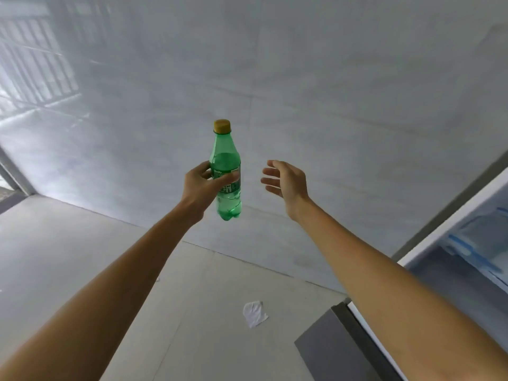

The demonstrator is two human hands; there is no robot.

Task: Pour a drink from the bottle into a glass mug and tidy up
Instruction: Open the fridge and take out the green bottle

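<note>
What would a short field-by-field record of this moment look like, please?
bottle: green plastic bottle, upright, held in the air, liquid inside
cap: yellow cap, on the bottle
left hand: left hand grips the bottle round its label
right hand: right hand empty, fingers spread, beside the bottle, not touching it
fridge: fridge open, at the right edge
floor: white crumpled scrap lying below the arms
glass mug: not in view

glossy green plastic bottle (226, 171) (yellow cap (222, 126))
</note>
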